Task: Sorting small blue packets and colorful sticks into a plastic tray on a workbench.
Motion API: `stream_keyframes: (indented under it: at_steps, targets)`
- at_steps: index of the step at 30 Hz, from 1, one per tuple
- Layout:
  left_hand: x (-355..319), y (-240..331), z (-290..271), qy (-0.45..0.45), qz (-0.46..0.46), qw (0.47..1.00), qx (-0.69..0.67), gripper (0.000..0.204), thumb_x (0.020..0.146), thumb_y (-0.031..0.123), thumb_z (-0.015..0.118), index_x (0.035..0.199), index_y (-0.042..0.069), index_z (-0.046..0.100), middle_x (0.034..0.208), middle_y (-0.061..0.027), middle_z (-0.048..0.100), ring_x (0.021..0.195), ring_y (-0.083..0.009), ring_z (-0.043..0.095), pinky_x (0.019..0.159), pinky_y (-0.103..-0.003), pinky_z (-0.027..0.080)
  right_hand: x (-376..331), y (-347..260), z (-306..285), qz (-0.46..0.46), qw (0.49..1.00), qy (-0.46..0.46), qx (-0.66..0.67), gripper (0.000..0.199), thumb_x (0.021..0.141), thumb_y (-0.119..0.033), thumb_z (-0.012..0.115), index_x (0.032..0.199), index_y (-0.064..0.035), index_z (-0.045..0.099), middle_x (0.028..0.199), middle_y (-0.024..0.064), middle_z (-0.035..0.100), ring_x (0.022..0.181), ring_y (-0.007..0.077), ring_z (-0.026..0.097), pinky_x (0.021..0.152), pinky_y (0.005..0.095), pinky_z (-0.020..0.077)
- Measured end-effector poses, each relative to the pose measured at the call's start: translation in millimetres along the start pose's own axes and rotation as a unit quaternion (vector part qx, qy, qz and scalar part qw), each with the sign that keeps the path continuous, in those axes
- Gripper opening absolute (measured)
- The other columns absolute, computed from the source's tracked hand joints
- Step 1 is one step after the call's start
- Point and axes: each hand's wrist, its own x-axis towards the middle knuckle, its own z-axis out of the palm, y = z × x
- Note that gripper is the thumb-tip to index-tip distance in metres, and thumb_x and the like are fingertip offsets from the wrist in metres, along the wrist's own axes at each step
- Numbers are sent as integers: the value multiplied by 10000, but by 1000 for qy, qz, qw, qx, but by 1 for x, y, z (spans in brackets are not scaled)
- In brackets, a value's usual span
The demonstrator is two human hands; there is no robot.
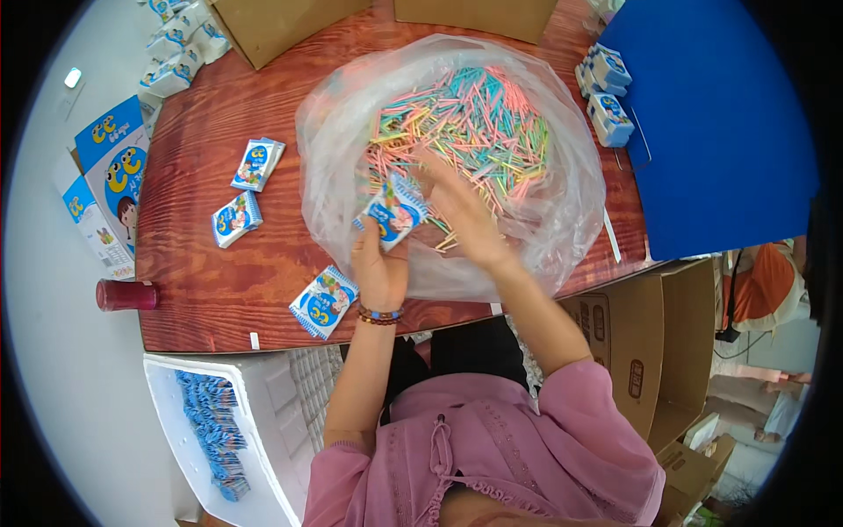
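Pink sleeves [580,408] are seen nearest, with one white foam box [259,443] at lower left, filled with blue packets [211,422] too many to be counted. On a red wood-grained desk [198,299], one blue-and-white packet [393,213] is gripped, tilted, between the thumb and fingers of the left hand [379,263]. The right hand [467,220] is held just to its right, fingers outstretched, nothing seen in its grasp; whether the packet is touched by it cannot be told. Just beyond both hands, nearer to the right, uncounted pastel sticks [474,114] are heaped in one clear plastic bag [338,132], their long axes pointed many ways. Left of the bag, three small groups of matching packets [323,303] are laid out. Farthest off, two cardboard boxes [290,26] are placed along the desk's far edge.
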Motion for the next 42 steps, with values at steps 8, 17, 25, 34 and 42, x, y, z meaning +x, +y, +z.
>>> stream_keyframes:
  at_steps: [8,17,25,34,42]
  targets:
    - [-2,14,-12,-44,-27,997,-59,342,1007,281,495,1216,18,560,1198,-64,630,1071,-170,605,930,-357,496,-9,36,-85,-12,823,-278,-495,136,848,-156,619,957,-75,622,964,118,590,813,286,636,700,378,514]
    - [-13,21,-17,-39,-35,997,-50,341,1005,288,498,1190,14,581,1190,-67,635,1071,-175,609,936,-356,497,-6,42,-57,-37,786,-290,-544,110,812,-93,553,833,4,602,905,164,604,807,353,650,666,449,522]
    - [-18,18,-12,-45,-48,997,-46,343,1008,295,489,1179,15,590,1192,-77,637,1066,-185,621,950,-364,494,-2,43,-79,15,859,-259,-441,77,810,-70,576,853,-6,579,788,134,610,696,292,628,603,400,489]
    - [-19,12,-9,-26,-38,999,-3,338,1001,289,505,1217,36,561,1185,-68,639,1041,-183,625,876,-367,525,6,-50,-22,53,986,80,133,41,894,-44,636,869,-16,618,811,69,684,714,102,664,607,216,501]
    - [-21,17,-1,-9,-29,999,-13,286,993,269,524,1137,39,617,1144,-63,659,1046,-170,633,941,-352,501,3,-32,1,60,998,-6,12,68,869,-24,642,926,-18,679,964,47,667,864,90,589,755,222,456]
